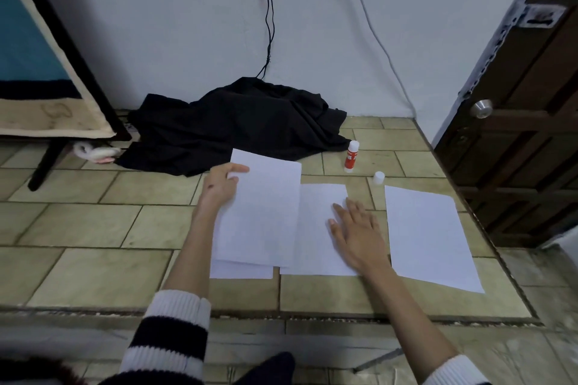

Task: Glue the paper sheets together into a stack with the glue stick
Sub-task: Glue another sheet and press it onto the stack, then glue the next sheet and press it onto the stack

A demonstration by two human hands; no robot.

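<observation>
My left hand (pixel 219 186) pinches 1 thin, floppy sheet (pixel 262 206) by its edge; right hand (pixel 356 233) flat, fingers straight, pressing middle sheet (pixel 316 247).

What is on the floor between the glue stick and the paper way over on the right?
The white cap stands there on the tiled floor, between the glue stick and the right sheet, seen in the head view.
</observation>
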